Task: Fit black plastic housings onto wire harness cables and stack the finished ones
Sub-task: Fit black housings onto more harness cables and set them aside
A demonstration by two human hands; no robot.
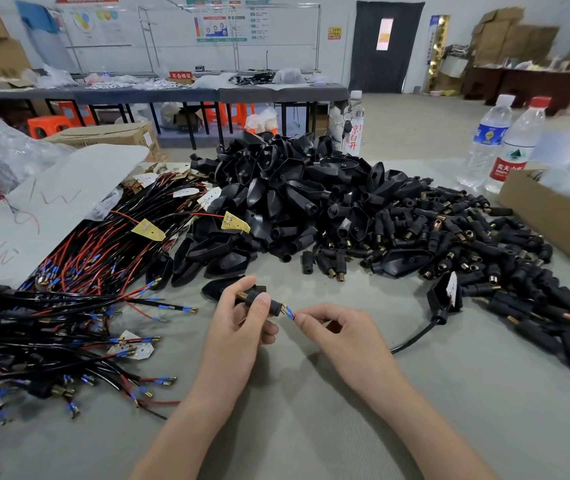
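1. A small black plug piece (259,298) with a brass threaded tip is being gripped by the left hand (238,327), just above the tabletop (311,427), front and centre.
2. The left fingers (240,285) are being kept curled round the piece, with the thumb pressed on its near side.
3. Blue-sleeved wire ends (289,311) with a bit of red are being pinched by the right hand (340,332). They are being held right at the plug piece's open end; whether they are inside yet cannot be told.
4. The right fingers (302,318) are being pressed together on the wires, with the rest curled under.
5. A big pile of loose black housings (276,188) is being kept behind the hands, mid-tabletop.
6. More small black plug pieces (449,244) are being heaped just right of that pile, touching it.
7. Red and black harness cables (68,271) are being kept in a tangle on the left, partly under a grey sheet (51,202).
8. One housing with a cable attached (444,296) is being left lying right of the hands, apart from them.
9. Two water bottles (505,143) and a cardboard box (546,220) are being kept at the far right.
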